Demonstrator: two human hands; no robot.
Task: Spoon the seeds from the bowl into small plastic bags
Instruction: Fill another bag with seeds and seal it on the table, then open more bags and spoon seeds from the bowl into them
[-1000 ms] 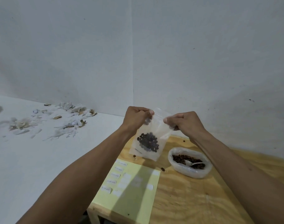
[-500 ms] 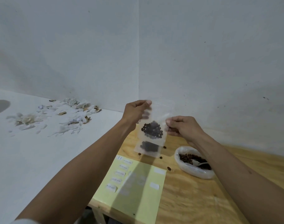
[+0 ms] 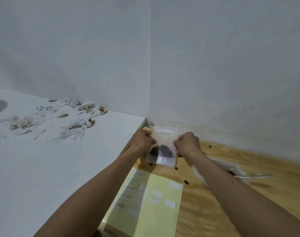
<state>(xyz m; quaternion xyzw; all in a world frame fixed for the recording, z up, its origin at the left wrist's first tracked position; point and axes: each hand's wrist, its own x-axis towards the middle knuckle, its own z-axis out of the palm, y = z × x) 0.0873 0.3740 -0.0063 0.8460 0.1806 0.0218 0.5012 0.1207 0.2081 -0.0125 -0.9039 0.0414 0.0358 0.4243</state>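
At frame centre, the left hand (image 3: 142, 141) and right hand (image 3: 186, 143) pinch the side edges of a small plastic bag (image 3: 161, 151) with curled fingers; dark seeds (image 3: 163, 150) sit inside it, low over the wooden desk (image 3: 214, 211); the bowl (image 3: 231, 170) lies lower right, partly behind the right forearm.

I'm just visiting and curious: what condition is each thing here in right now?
Small plastic bag: holds dark seeds, gripped at both sides.
Left hand: pinches the bag.
Right hand: pinches the bag.
Bowl: mostly hidden behind the right forearm.
Label sheet: flat on the wooden table.
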